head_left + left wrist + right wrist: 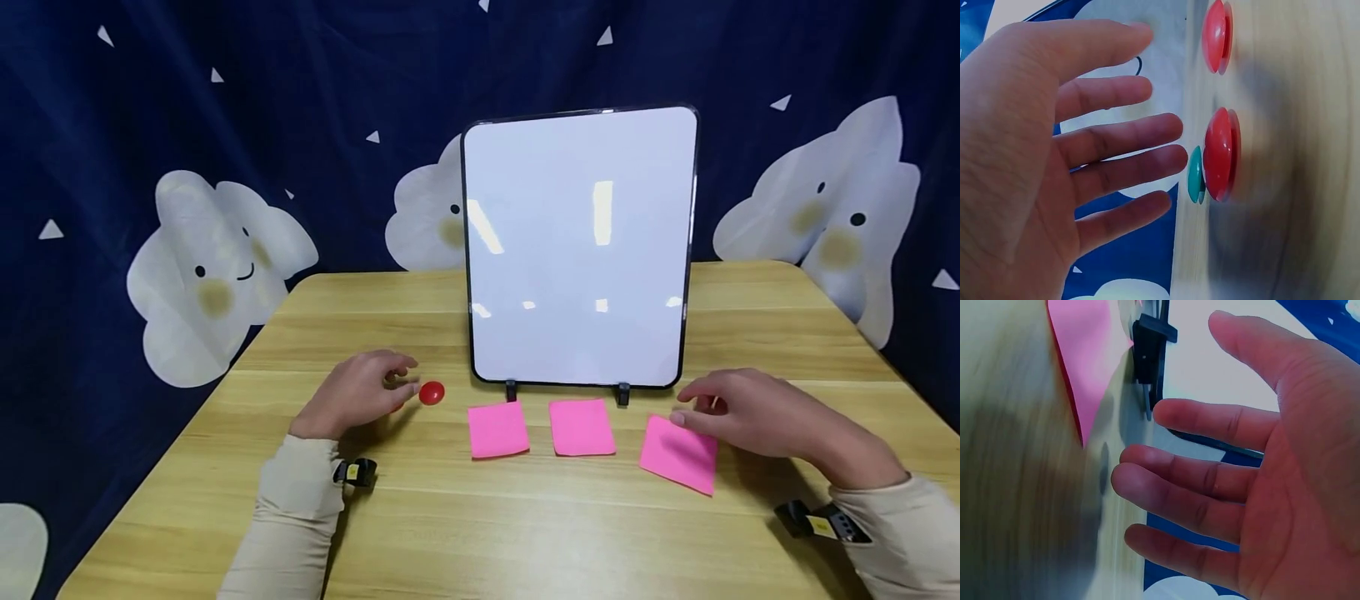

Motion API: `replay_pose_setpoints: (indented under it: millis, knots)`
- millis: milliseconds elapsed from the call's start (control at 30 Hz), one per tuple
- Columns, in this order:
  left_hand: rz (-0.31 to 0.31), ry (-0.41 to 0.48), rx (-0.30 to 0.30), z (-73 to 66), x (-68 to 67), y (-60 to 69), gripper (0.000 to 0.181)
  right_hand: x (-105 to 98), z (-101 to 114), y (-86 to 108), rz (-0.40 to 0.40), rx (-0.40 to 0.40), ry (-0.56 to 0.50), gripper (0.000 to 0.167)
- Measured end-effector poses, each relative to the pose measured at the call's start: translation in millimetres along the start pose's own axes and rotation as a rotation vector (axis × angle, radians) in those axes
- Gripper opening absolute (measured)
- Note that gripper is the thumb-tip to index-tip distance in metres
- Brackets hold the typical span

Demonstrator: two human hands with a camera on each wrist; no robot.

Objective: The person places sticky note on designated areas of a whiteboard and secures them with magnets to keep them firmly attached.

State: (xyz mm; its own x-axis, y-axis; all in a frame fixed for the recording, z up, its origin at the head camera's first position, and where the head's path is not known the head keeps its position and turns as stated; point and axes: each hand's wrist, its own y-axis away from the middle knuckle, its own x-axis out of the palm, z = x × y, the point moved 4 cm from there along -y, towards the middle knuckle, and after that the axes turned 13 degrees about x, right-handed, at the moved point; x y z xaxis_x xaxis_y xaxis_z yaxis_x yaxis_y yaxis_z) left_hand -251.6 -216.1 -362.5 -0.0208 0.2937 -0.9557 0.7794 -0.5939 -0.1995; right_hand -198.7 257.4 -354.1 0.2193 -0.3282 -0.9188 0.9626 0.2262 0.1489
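My left hand (363,390) hovers above the table's left side with its fingers loosely extended and nothing held. Close to its fingertips lies a round red magnet (432,393); another red magnet (1218,154) and a teal one (1195,175) show in the left wrist view, mostly hidden by the hand in the head view. On the other side, my right hand (757,414) hangs over the rightmost pink sticky note (681,454), fingers relaxed and holding nothing. Two more pink notes, a left one (498,430) and a middle one (582,427), lie flat in a row beside it.
A whiteboard (577,250) with a black frame stands upright behind the notes on small black feet (623,394). The wooden table (480,525) reaches back to a dark blue curtain (315,83) printed with clouds.
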Motion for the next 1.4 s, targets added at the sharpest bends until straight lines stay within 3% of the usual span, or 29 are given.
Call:
replay_pose_setpoints:
  millis: [633,933,1133,1400]
  knots:
    - [0.116,0.119,-0.106,16.5,4.0,6.6,0.043,13.4,2.0,-2.5,0.038,-0.036,0.048,0.034]
    - [0.141,0.117,-0.139,19.3,0.7,10.0,0.038,16.8,1.9,-3.8,0.029,-0.034,0.059,0.02]
    - [0.185,0.112,-0.17,19.6,2.4,12.0,0.042,19.4,2.0,-6.3,0.024,-0.008,0.058,0.021]
    - [0.194,0.102,-0.18,18.7,1.7,15.8,0.045,21.2,4.1,-9.5,0.014,-0.015,0.04,0.016]
